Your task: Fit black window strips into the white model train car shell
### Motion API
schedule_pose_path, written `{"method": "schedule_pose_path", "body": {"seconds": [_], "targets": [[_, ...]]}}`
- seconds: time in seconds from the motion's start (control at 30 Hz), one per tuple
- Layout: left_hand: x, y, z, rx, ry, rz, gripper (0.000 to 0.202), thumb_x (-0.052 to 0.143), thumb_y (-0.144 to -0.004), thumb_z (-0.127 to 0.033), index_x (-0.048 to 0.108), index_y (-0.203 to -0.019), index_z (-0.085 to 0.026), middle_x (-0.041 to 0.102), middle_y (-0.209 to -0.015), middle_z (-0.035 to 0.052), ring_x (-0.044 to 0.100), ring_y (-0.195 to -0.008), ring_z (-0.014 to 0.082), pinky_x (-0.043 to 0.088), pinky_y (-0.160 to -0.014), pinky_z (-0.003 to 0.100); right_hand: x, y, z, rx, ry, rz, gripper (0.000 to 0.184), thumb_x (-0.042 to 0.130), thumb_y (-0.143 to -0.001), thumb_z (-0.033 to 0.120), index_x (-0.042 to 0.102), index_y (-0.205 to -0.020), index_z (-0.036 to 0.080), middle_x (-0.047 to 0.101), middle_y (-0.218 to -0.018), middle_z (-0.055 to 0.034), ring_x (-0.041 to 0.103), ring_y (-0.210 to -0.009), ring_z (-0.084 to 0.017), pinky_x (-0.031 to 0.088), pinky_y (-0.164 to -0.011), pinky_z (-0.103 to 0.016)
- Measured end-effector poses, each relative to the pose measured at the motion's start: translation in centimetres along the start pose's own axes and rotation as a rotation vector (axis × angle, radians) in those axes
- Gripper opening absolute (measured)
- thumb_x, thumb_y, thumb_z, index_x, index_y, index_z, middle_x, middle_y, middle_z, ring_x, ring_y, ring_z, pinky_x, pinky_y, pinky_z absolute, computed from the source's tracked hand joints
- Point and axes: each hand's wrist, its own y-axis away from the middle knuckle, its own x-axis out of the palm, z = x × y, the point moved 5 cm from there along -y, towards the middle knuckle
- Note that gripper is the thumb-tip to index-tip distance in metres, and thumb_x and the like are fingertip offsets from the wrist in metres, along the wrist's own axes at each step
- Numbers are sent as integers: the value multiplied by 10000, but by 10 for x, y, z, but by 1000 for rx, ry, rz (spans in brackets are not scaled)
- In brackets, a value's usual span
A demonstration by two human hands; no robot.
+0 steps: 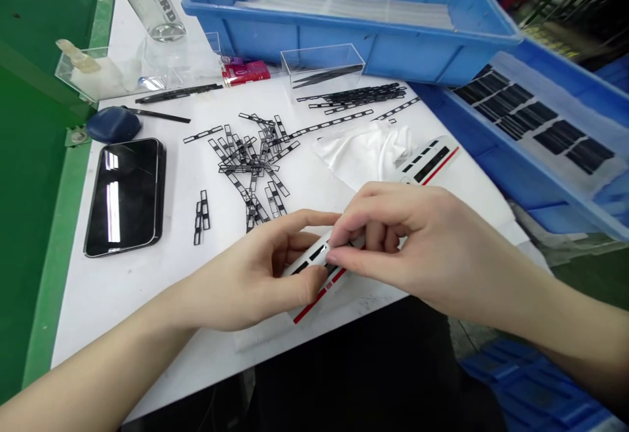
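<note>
My left hand [260, 278] grips a white strip-shaped piece [319, 253] with dark slots and a red line along its near edge. The piece slants up to the right, low over the table's front part. My right hand [422, 242] is closed in a pinch at the piece's upper face, thumb and forefinger pressed together beside a slot. Whatever sits between those fingertips is too small or hidden to name. Beyond the left hand lies a loose heap of thin black ladder-like strips [253, 163]. Past the right hand rests a similar white piece with a red line [431, 162].
A crumpled white cloth [368, 149] lies behind the hands. Further back are more black strips [363, 96], a clear box [322, 68] with tweezers, and a blue bin [363, 33]. A black phone-like device [125, 196] lies left; another blue bin [531, 170] stands right.
</note>
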Motion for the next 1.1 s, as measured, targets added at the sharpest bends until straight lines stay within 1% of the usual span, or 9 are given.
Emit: {"method": "schedule_pose_path", "body": {"seconds": [0.13, 0.2, 0.27, 0.37, 0.5, 0.6, 0.77, 0.9, 1.1], "targets": [[2, 0, 1, -38, -17, -63, 442, 603, -997, -168, 535, -1434, -191, 679, -911, 19, 484, -603, 84, 443, -553, 217, -1, 11, -2, -108, 25, -86, 79, 791, -887, 158, 762, -889, 232, 683, -833, 18, 614, -632, -90, 531, -572, -205], [1, 2, 2, -34, -28, -129, 514, 645, -971, -196, 499, -1463, -185, 708, -915, 38, 538, -607, 104, 451, -546, 229, -5, 22, -11, -33, -44, -210, 77, 791, -919, 248, 717, -906, 231, 656, -721, 31, 605, -585, -100, 515, -530, -210], [1, 3, 2, 2, -22, -202, 549, 685, -950, -222, 496, -1463, -178, 729, -921, 51, 581, -645, 128, 466, -559, 236, -6, 35, -24, 119, -142, -346, 211, 772, -951, 376, 650, -858, 231, 631, -605, 43, 573, -495, -104, 485, -469, -217], [7, 3, 3, 54, 23, -251, 551, 698, -952, -222, 488, -1458, -164, 747, -952, 60, 596, -687, 130, 499, -592, 228, 6, 47, -37, 257, -346, -434, 274, 769, -949, 441, 612, -901, 221, 700, -620, 24, 587, -453, -107, 495, -455, -213], [15, 4, 4, 172, 21, -287, 576, 690, -978, -182, 450, -1501, -207, 784, -1137, 78, 679, -820, 135, 568, -735, 227, 36, 39, -29, 224, -722, -264, 353, 819, -907, 286, 626, -1192, 209, 816, -955, -36, 762, -712, -149, 626, -655, -230], [16, 5, 6, 251, -11, -295, 574, 653, -1013, -151, 435, -1535, -250, 772, -1287, 76, 731, -1006, 142, 574, -906, 229, 45, 33, -19, 176, -904, -213, 317, 772, -953, 247, 631, -1235, 220, 815, -1121, -65, 797, -964, -180, 647, -862, -281], [15, 8, 10, 308, -51, -291, 603, 648, -1033, -157, 419, -1573, -292, 703, -1446, 88, 705, -1243, 199, 578, -1032, 285, 46, 31, -16, 191, -921, -252, 248, 745, -982, 219, 642, -1206, 244, 799, -1172, -46, 789, -886, -133, 621, -805, -222], [13, 10, 10, 305, -124, -355, 597, 633, -1042, -169, 417, -1585, -292, 702, -1446, 96, 733, -1154, 188, 609, -969, 279, 46, 26, -21, 181, -936, -255, 292, 792, -938, 185, 650, -1185, 250, 800, -1133, -23, 791, -901, -138, 627, -817, -219], [16, 9, 9, 304, -186, -334, 595, 627, -1053, -186, 424, -1587, -349, 689, -1473, 72, 746, -1072, 163, 620, -856, 227, 40, 18, -28, 117, -992, -207, 313, 825, -881, 112, 720, -1131, 267, 782, -1176, -6, 797, -967, -181, 651, -789, -242]]}}
